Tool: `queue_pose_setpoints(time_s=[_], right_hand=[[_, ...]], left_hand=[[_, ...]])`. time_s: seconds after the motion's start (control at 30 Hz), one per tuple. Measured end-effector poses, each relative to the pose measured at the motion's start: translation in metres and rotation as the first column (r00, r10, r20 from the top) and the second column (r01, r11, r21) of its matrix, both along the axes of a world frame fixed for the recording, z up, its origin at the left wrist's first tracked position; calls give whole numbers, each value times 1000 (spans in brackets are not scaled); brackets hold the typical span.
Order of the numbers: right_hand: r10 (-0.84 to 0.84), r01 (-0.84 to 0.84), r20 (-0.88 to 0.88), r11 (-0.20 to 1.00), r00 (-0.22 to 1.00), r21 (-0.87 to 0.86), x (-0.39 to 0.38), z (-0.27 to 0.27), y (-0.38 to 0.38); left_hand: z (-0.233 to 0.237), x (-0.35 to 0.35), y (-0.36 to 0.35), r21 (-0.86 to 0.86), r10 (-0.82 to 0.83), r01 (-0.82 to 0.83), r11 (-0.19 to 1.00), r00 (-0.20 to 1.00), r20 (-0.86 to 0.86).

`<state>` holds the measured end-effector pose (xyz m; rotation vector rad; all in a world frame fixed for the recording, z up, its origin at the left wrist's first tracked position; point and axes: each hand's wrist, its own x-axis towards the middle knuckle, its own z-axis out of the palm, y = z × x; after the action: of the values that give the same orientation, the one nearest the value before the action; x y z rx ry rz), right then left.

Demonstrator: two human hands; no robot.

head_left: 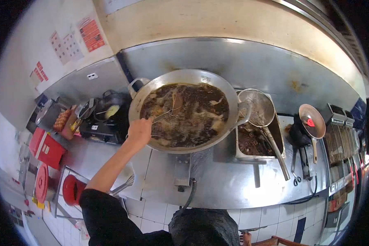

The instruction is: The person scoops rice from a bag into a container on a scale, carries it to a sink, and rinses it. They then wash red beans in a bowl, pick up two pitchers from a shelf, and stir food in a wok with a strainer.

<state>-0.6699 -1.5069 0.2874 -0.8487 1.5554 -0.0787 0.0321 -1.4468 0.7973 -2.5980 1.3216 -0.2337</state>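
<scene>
From the left, my left hand [140,132] reaches over the near rim of a large two-handled metal wok [184,76]. Its fingers are closed round a slim metal utensil [163,116], whose thin, wire-like tip reaches over the dark, bubbling oil [188,129]. Pale and brown pieces of food float in the oil, and a browner piece [175,101] lies by the utensil's tip. My right hand is out of sight.
Right of the wok, a strainer [256,108] rests over a deep metal tray [260,155]. Farther right are a small pan [312,119] and scissors [297,180]. At left stand a black stove [104,131], a red-and-white box [46,147] and a whisk [123,185].
</scene>
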Motion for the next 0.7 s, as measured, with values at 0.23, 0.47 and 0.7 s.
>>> queue_pose_setpoints(time_s=[0.23, 0.47, 0.7], right_hand=[[117, -112, 123, 993, 985, -45, -6, -45, -67], [269, -254, 66, 951, 961, -179, 57, 13, -93], [165, -162, 128, 986, 978, -28, 50, -4, -75]], left_hand=[[18, -11, 89, -358, -28, 19, 934, 999, -19], [100, -22, 135, -342, 210, -243, 908, 969, -132], [74, 25, 129, -194, 291, -294, 936, 956, -45]])
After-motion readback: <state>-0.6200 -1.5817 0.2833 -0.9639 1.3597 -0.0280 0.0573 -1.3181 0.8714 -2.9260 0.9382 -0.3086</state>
